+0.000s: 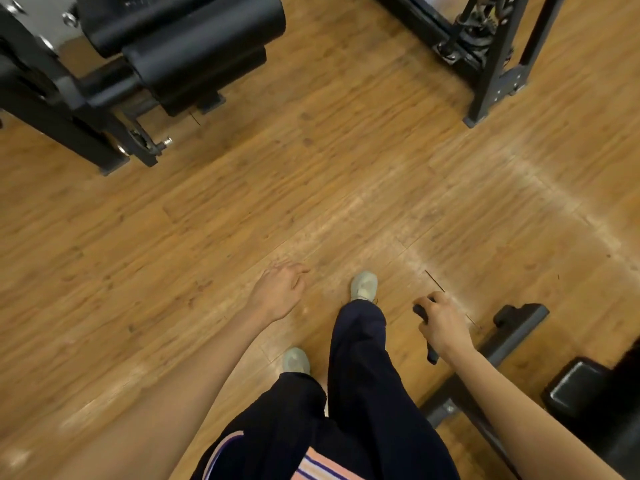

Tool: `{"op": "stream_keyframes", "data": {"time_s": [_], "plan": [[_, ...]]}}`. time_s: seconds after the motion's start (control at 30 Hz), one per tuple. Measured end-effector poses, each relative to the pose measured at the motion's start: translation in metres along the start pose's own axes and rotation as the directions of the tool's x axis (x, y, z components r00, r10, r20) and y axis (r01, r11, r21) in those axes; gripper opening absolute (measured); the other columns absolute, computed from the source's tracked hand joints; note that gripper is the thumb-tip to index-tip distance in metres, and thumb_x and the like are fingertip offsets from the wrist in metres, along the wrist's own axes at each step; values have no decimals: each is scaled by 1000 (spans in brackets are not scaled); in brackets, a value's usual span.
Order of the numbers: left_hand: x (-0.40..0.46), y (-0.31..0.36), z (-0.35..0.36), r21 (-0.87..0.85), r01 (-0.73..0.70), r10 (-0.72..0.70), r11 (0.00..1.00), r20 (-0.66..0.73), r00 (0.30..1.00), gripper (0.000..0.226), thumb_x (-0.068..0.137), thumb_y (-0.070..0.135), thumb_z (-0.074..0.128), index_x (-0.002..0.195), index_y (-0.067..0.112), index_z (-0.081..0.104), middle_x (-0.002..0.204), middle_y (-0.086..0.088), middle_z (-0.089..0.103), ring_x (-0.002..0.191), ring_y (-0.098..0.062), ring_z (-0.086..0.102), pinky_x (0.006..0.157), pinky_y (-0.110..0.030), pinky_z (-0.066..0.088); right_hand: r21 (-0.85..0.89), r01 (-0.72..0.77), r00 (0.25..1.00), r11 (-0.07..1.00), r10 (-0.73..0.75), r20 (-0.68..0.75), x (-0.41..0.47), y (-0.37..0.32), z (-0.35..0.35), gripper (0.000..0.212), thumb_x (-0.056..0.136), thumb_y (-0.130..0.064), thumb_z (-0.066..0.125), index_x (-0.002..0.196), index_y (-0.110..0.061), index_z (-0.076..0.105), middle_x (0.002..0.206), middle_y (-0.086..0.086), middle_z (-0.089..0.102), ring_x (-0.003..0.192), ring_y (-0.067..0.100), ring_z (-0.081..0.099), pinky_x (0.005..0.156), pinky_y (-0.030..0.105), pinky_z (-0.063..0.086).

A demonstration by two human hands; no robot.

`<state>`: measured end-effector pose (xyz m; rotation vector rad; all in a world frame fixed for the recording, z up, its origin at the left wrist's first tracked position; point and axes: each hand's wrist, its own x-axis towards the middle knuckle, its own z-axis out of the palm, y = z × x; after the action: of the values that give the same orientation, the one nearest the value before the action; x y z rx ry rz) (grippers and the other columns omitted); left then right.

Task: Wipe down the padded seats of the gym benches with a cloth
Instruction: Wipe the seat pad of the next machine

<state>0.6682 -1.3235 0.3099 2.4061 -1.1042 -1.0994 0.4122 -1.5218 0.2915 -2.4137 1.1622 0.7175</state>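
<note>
Wood-plank floor [242,209] w/ glare – black machine frames [491,81] at back.

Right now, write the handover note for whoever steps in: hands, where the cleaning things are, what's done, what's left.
Left hand: empty, fingers loose, hanging over the wood floor.
Right hand: grips a dark cloth, near the frame of a bench at lower right.
Padded seat of that bench shows at the right edge; another machine with black pads stands at upper left, across open floor.
Done: cannot tell from this view which pads are wiped.
Left: no pad is being wiped now; the person stands between machines, so carry the cloth to a pad and wipe.
</note>
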Motion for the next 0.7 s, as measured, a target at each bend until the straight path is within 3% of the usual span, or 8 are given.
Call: {"op": "stream_keyframes", "data": {"time_s": [0.1, 0.27, 0.43, 0.53, 0.7], "plan": [[31, 3, -8, -15, 70, -70, 997, 5, 998, 39, 106, 21, 37, 141, 17, 53, 150, -3, 49, 144, -22, 36, 117, -30, 23, 25, -5, 999, 1000, 3, 50, 45, 8, -18, 37, 93, -7, 54, 129, -16, 57, 123, 5, 47, 104, 24, 55, 77, 35, 53], [70, 12, -24, 14, 272, -272, 962, 48, 961, 40, 107, 26, 36, 145, 20, 48, 154, -4, 43, 145, -20, 36, 115, -28, 27, 64, 39, 991, 997, -47, 125, 131, 3, -74, 38, 91, -3, 53, 126, -16, 58, 121, 4, 47, 102, 26, 57, 78, 38, 54], [101, 23, -43, -16, 403, -402, 915, 41, 915, 38, 106, 21, 38, 142, 19, 52, 149, -4, 49, 138, -22, 44, 112, -29, 32, 131, 167, 971, 977, -186, 151, 213, -31, -138, 40, 88, -4, 54, 127, -17, 58, 122, 10, 55, 99, 29, 63, 77, 40, 56], [126, 28, -53, -33, 458, -457, 888, 39, 889, 38, 106, 22, 38, 140, 20, 54, 149, -3, 49, 137, -22, 45, 112, -30, 34, 134, 265, 951, 955, -281, 127, 258, -53, -172, 40, 89, -4, 55, 127, -16, 59, 126, 10, 50, 103, 30, 60, 79, 40, 54], [179, 25, -73, -79, 547, -542, 834, 75, 837, 38, 106, 24, 38, 141, 19, 53, 151, -2, 48, 138, -22, 45, 112, -31, 35, 118, 320, 932, 940, -334, 140, 326, -79, -214, 39, 89, -4, 54, 126, -15, 59, 127, 12, 50, 105, 31, 58, 72, 32, 47]]}}
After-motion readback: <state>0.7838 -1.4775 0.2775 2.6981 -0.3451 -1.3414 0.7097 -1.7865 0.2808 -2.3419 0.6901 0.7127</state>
